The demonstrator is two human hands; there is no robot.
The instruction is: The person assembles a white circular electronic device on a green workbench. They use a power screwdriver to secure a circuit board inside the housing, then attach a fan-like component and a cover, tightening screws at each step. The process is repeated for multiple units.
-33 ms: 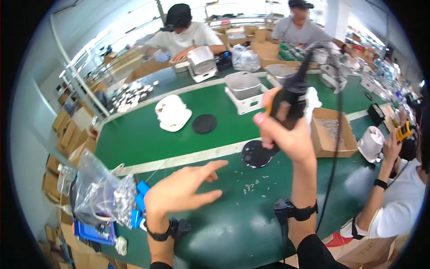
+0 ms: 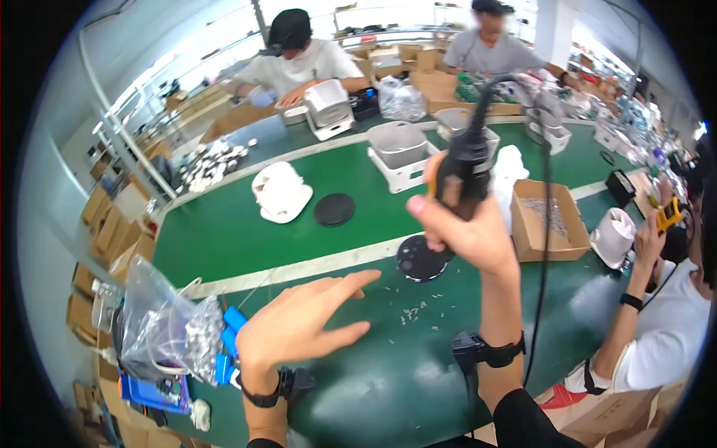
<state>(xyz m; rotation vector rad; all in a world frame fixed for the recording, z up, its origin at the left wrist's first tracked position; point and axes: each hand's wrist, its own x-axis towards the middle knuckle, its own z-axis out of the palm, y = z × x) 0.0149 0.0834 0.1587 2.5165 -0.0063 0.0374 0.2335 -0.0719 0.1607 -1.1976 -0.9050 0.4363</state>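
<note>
Nearby, cardboard box (image 2: 554,240) holds screws (image 2: 549,213).

a factory assembly line: a long green conveyor surface (image 2: 246,239) with white plastic housings (image 2: 280,193), workers seated along it, stacked cardboard boxes (image 2: 112,254), and a box of screws (image 2: 549,220).

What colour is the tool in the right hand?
Black; the tool shows best in the head view.

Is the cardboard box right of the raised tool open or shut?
Open: the cardboard box has its flaps up, with small pale parts visible inside.
</note>
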